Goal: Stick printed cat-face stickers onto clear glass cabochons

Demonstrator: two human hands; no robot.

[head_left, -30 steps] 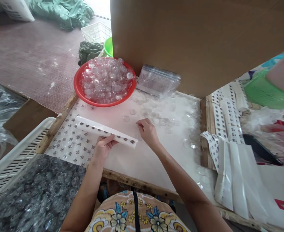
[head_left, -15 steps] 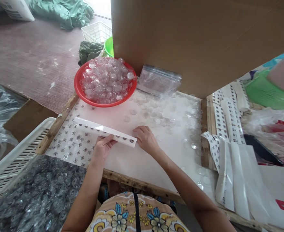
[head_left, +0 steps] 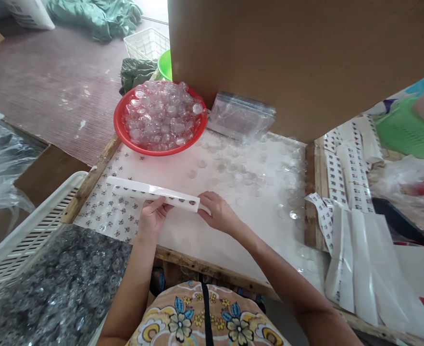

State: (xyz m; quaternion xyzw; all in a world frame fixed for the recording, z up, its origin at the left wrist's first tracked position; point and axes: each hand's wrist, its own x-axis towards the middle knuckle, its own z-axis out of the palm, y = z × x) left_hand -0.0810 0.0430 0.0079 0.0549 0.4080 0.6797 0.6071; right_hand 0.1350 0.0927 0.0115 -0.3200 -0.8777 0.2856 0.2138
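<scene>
A long white strip of stickers (head_left: 176, 196) with a row of small dark prints slants over the table. My left hand (head_left: 152, 216) is closed on its lower edge near the middle, thumb on top. At the strip's right end, my right hand (head_left: 219, 214) pinches a white end that bends back from it; the fingertips are partly hidden. Beneath the strip's left half lies a sheet of printed clear discs (head_left: 106, 211). Plain clear discs (head_left: 248, 177) are scattered across the white tabletop (head_left: 197, 240) beyond my right hand.
A red basin (head_left: 157, 152) heaped with clear round pieces stands at the back, beside a clear plastic bag (head_left: 239, 117). A tall cardboard box (head_left: 287, 62) walls the rear. A white basket (head_left: 39, 228) holds many printed discs at left. More sticker strips (head_left: 354, 173) lie right.
My right hand has closed on the strip's right end, where a white end now bends back. The strip's right end sits slightly higher and further left. The camera view has shifted a little.
</scene>
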